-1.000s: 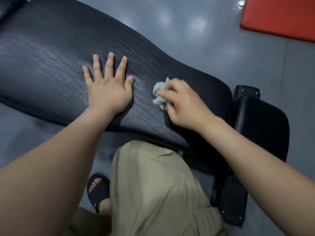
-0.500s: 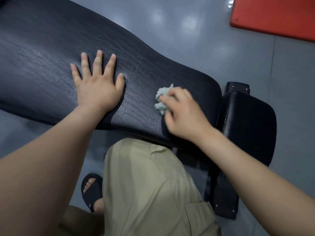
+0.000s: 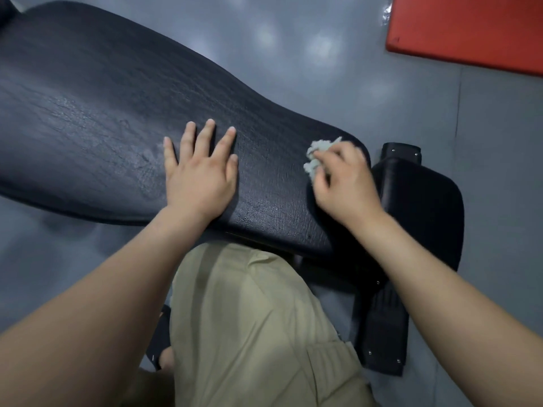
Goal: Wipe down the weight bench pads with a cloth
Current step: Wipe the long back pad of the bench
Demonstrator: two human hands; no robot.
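right hand (image 3: 343, 183) fingers pinch cloth (image 3: 316, 160) at back pad (image 3: 102, 113) end edge | left hand (image 3: 202, 177) fingers spread flat | risk: small wad slips off edge, seat pad (image 3: 426, 207) missed

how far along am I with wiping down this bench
Nothing shows clearly as finished; the long back pad has no obvious wet streaks. In hand: your right hand presses the crumpled cloth on that pad's narrow end, while your left hand lies flat on it. Left: the seat pad beside it appears untouched.
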